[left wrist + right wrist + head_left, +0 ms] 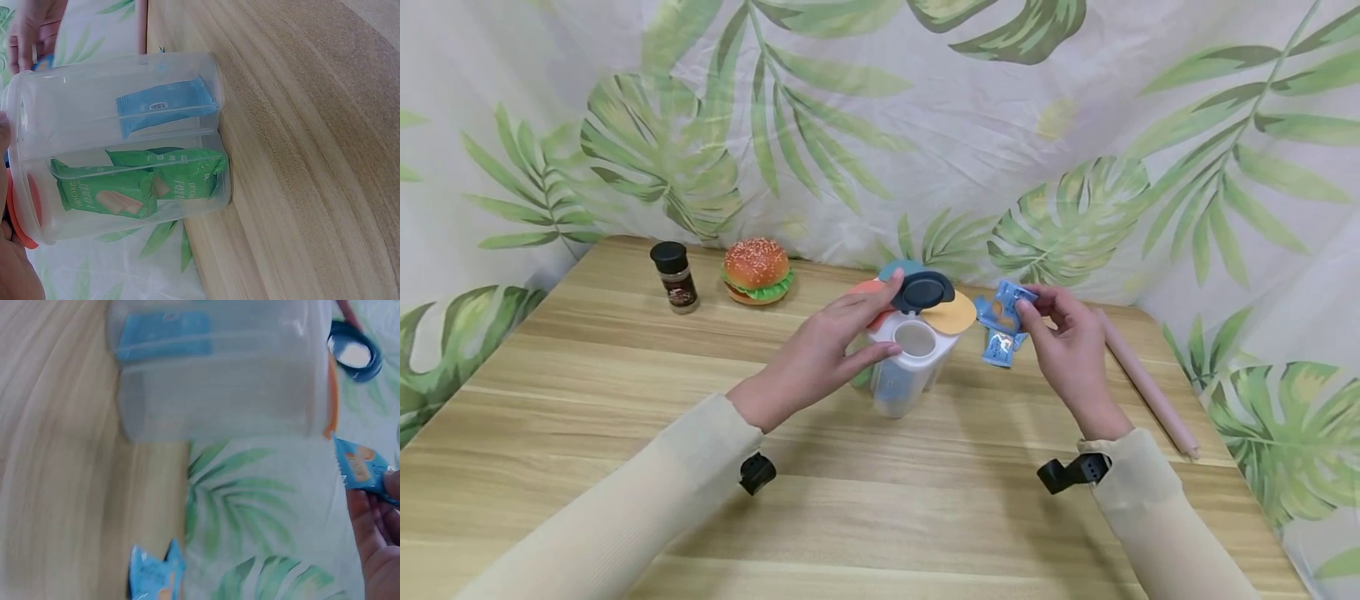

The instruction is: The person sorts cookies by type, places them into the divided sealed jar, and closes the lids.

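Observation:
A clear sectioned container (901,392) with coloured lids stands mid-table. Its dark flip lid (923,292) is raised, exposing a round opening. My left hand (831,346) is beside it, fingers extended toward the raised lid and thumb at the opening's rim. Between thumb and fingers, my right hand (1067,354) pinches a small blue snack packet (362,465) to the right of the container. More blue packets (998,346) lie on the table below that hand. Through the container's wall show a blue packet (167,105) in one section and green packets (109,192) in another.
At the back left are a black-capped spice jar (676,279) and a toy hamburger (757,271). A pinkish rod (1150,387) lies along the right side of the wooden table (865,500). Leaf-patterned cloth (850,125) hangs behind.

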Action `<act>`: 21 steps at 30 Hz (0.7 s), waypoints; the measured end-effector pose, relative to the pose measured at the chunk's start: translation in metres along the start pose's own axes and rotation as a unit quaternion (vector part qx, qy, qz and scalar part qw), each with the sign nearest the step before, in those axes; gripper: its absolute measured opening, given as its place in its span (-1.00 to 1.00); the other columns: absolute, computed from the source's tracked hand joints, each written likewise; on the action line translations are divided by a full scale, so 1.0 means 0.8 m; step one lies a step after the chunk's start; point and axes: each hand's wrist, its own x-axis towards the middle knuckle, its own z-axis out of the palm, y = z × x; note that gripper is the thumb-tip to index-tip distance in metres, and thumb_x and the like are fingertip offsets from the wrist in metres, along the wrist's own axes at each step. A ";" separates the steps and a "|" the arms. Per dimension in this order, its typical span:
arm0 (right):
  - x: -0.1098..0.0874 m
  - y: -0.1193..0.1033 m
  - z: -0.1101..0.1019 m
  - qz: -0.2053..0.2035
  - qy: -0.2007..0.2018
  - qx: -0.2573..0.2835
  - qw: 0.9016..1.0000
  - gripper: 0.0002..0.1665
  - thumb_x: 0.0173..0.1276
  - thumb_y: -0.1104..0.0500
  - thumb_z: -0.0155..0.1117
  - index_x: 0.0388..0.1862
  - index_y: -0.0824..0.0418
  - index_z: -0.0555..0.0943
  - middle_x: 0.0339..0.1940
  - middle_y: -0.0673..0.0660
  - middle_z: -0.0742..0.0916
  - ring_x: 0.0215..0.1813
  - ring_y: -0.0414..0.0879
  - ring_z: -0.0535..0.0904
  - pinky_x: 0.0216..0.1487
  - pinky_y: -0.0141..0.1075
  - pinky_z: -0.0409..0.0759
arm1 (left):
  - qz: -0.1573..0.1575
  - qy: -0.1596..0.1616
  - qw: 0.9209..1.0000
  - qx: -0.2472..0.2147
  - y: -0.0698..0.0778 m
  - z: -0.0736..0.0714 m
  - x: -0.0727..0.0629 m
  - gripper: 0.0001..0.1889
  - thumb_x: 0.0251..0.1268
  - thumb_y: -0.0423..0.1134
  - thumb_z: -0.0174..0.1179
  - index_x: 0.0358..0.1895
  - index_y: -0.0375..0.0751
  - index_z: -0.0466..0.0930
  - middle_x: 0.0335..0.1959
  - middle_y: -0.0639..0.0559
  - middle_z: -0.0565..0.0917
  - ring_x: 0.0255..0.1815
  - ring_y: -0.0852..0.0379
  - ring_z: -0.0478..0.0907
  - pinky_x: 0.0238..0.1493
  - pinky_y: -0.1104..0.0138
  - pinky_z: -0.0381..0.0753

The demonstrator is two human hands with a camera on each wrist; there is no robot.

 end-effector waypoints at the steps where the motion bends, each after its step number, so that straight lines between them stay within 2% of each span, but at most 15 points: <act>1: 0.000 -0.005 0.001 -0.009 0.001 0.011 1.000 -0.74 0.53 0.41 0.24 0.10 0.54 0.64 -0.24 -0.14 0.71 -0.24 -0.35 0.68 -0.20 -0.54 0.75 | -0.001 -0.001 1.000 0.000 0.000 0.000 0.000 -0.08 0.43 -0.07 0.37 0.72 0.06 0.02 0.56 -0.06 0.47 0.59 0.00 0.40 0.56 0.05 0.47; 5: -0.001 -0.027 0.007 -0.036 -0.003 0.067 0.997 -0.70 0.52 0.44 0.23 0.17 0.54 0.61 -0.25 -0.12 0.73 -0.20 -0.29 0.70 -0.17 -0.50 0.76 | -0.001 -0.002 1.000 0.001 0.000 0.000 0.000 -0.08 0.43 -0.07 0.36 0.72 0.06 0.01 0.57 -0.04 0.46 0.59 0.00 0.40 0.56 0.05 0.47; 7: -0.003 -0.039 0.010 -0.055 -0.009 0.077 0.995 -0.67 0.51 0.46 0.23 0.21 0.52 0.61 -0.23 -0.10 0.73 -0.19 -0.28 0.70 -0.18 -0.51 0.76 | 0.001 -0.002 1.000 0.002 0.000 0.000 0.000 -0.08 0.44 -0.07 0.36 0.72 0.07 0.01 0.56 -0.04 0.47 0.59 0.01 0.40 0.56 0.07 0.47; 12: -0.006 -0.056 0.022 -0.106 -0.035 0.063 0.992 -0.57 0.44 0.56 0.22 0.27 0.50 0.59 -0.18 -0.15 0.70 -0.15 -0.29 0.66 -0.16 -0.56 0.73 | 0.006 -0.002 1.000 0.000 -0.001 0.000 0.001 -0.08 0.44 -0.08 0.36 0.72 0.06 0.01 0.54 -0.03 0.50 0.59 0.03 0.39 0.56 0.09 0.46; 16: -0.007 -0.058 0.035 -0.121 -0.056 0.057 0.989 -0.57 0.40 0.58 0.26 0.24 0.48 0.62 -0.12 -0.15 0.72 -0.16 -0.28 0.63 -0.18 -0.55 0.72 | 0.004 -0.003 1.000 -0.001 -0.001 -0.001 0.000 -0.09 0.44 -0.08 0.36 0.72 0.07 0.01 0.53 -0.03 0.50 0.59 0.04 0.39 0.56 0.09 0.47; 18: -0.009 -0.058 0.041 -0.127 -0.061 0.052 0.989 -0.58 0.38 0.58 0.29 0.20 0.45 0.65 -0.10 -0.06 0.76 -0.17 -0.28 0.63 -0.24 -0.56 0.69 | 0.003 -0.003 1.000 -0.004 -0.001 -0.001 0.000 -0.09 0.44 -0.08 0.36 0.72 0.07 0.02 0.53 -0.05 0.50 0.58 0.03 0.40 0.55 0.09 0.48; 21: -0.010 -0.057 0.049 -0.139 -0.069 0.051 0.986 -0.60 0.35 0.58 0.32 0.14 0.42 0.69 -0.06 0.19 0.80 -0.18 -0.28 0.64 -0.30 -0.56 0.64 | 0.002 -0.002 1.000 -0.007 -0.002 -0.001 -0.001 -0.09 0.43 -0.09 0.36 0.72 0.06 0.03 0.54 -0.08 0.48 0.58 0.02 0.41 0.55 0.08 0.48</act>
